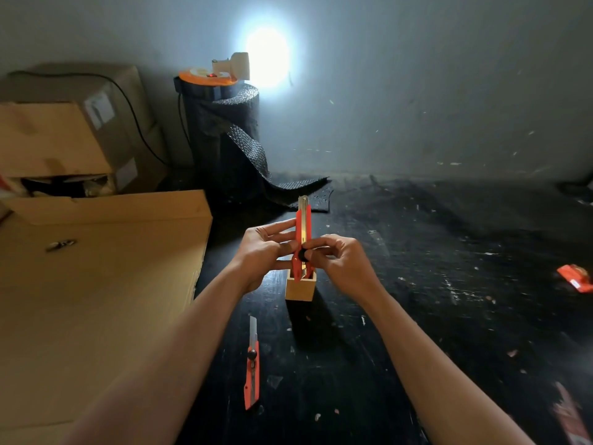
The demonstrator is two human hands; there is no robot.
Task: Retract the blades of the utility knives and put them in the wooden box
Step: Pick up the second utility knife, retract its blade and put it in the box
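An orange utility knife [303,234] is held upright directly above the wooden box [300,288], its lower end reaching down to the box's open top. The left hand [263,252] is closed on the knife's body from the left side, fingers pressed along the handle. The right hand [337,256] is pinched on the black knob [302,254] at the knife's middle, thumb and forefinger closed around it. A short length of blade is seen protruding from the top of the held knife. A second orange knife [252,367] lies flat on the dark table [417,300] in front of the box, nearer the person and slightly left, with its blade extended toward the box. Cardboard boxes [80,268] are stacked to the left of the wooden box. Behind it, a black roll [224,133] stands upright, topped by a lit lamp [239,67]. Orange packaging [576,277] lies far right of the box. No writing or brand can be read anywhere.
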